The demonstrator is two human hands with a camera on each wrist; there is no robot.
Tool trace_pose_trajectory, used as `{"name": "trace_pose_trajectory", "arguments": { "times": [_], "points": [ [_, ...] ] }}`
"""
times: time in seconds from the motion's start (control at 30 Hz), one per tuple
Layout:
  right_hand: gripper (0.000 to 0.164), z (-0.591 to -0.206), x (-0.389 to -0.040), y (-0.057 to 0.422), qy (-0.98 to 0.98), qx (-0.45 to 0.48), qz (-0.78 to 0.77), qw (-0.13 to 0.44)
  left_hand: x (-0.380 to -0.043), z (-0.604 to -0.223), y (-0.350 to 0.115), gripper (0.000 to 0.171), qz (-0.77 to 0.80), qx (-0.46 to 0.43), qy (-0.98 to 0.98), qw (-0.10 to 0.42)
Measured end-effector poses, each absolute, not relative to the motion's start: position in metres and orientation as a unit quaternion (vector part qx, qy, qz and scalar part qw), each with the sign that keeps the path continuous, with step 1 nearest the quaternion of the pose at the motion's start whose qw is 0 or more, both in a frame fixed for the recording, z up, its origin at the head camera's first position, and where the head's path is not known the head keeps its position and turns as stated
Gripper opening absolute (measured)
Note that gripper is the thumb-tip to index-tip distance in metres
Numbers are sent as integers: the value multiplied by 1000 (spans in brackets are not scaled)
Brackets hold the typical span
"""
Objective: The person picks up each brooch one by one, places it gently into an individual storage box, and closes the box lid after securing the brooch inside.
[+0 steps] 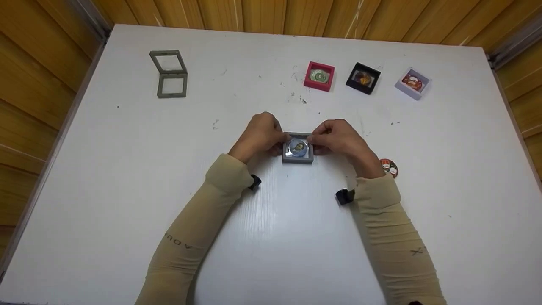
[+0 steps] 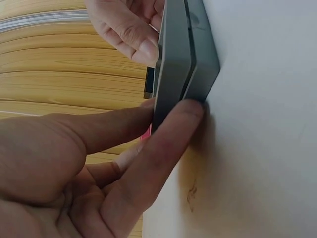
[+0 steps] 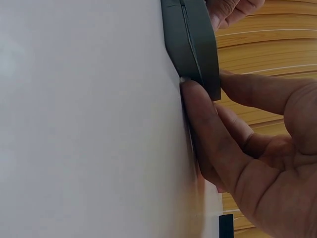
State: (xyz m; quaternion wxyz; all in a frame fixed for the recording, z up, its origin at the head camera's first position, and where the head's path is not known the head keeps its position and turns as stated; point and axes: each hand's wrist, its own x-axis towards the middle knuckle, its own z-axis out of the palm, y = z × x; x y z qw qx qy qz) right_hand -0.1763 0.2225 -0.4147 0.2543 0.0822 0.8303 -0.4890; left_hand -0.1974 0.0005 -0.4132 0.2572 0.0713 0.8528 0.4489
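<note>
The left hand [image 1: 263,134] and right hand [image 1: 340,137] pinch the gray box [image 1: 297,160]. Squeezing one side harder might make the blue badge [image 1: 298,148] slide.

Head view downward, wrist views side-on, close, sharing grey case [image 2: 176,54]

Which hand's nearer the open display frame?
Left. In the head view, the left hand is below-right of the open display frame; the right hand is farther right.

A white table [image 1: 106,169] has small dark marks [image 1: 303,101] on its top, which reflects pale light. Yellow-brown wood-grain panels [image 1: 262,17] stand along three sides.
</note>
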Motion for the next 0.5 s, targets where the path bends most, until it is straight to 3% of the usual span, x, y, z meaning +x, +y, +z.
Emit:
{"name": "trace_pose_trajectory", "arguments": {
  "times": [0.5],
  "points": [
    [21,-416,-178,223,830,88,-489,256,-198,-414,1,16,444,81,856,252]
  ]
}}
